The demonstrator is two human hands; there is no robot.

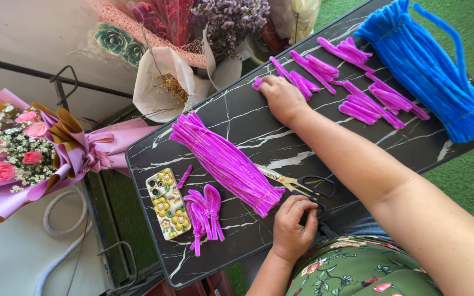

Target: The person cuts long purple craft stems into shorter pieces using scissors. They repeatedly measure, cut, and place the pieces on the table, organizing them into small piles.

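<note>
Our left hand (293, 227) curls on the scissors' black handle (315, 193) at the counter's (237, 118) near edge, beside the bundled purple stems (227, 162). Our right hand (282, 97) lies flat, fingers pressed on a cut purple piece (259, 83); bare counter lies between them.

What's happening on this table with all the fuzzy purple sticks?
A person sits at a black marble-patterned table. The right hand reaches out and rests on the short cut pieces of purple fuzzy wire laid out in small groups. The left hand rests near the black-handled scissors, beside a long tied bundle of purple fuzzy wire. A bundle of blue fuzzy wire lies at the far end, and a phone in a yellow flower case sits beside some bent purple loops.
</note>
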